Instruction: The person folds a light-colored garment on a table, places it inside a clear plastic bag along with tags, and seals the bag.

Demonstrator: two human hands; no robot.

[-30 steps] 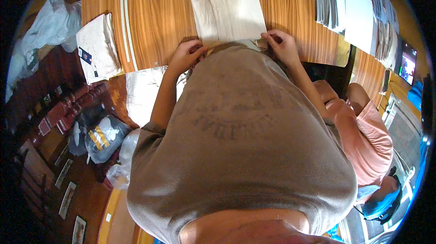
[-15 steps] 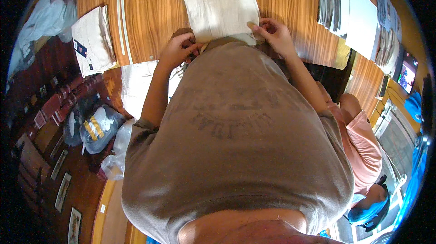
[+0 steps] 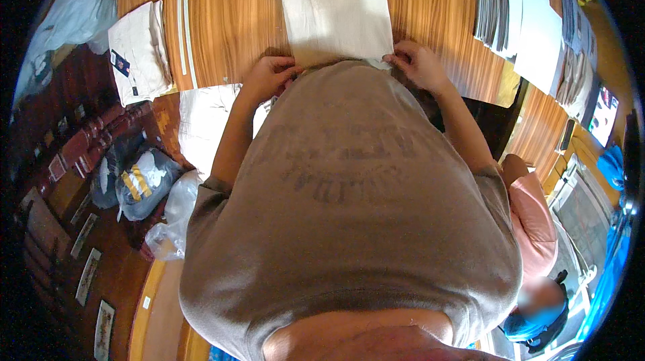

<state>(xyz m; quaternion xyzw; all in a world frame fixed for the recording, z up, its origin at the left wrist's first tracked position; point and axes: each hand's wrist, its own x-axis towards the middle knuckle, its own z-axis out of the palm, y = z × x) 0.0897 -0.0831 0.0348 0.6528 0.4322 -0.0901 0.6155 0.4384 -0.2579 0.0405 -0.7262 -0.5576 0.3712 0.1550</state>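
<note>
A cream folded cloth lies flat on the wood-grain table in front of me, its near edge partly hidden behind my shirt. My left hand is at its near left corner, fingers closed on the edge and partly out of sight. At the near right corner my right hand pinches the edge between thumb and fingers. The cloth's upper face is mostly smooth, with faint creases toward the left. What kind of garment it is, I cannot tell.
On the table's left lies a folded cream garment with a dark tag. Stacked grey and white sheets stand at the right. White fabric hangs below the table edge. Plastic bags sit lower left. A person in pink is at my right.
The cloth now lies straighter and slightly farther right in view. My right thumb has slid off its top to the near right corner. My left hand stays at the left corner.
</note>
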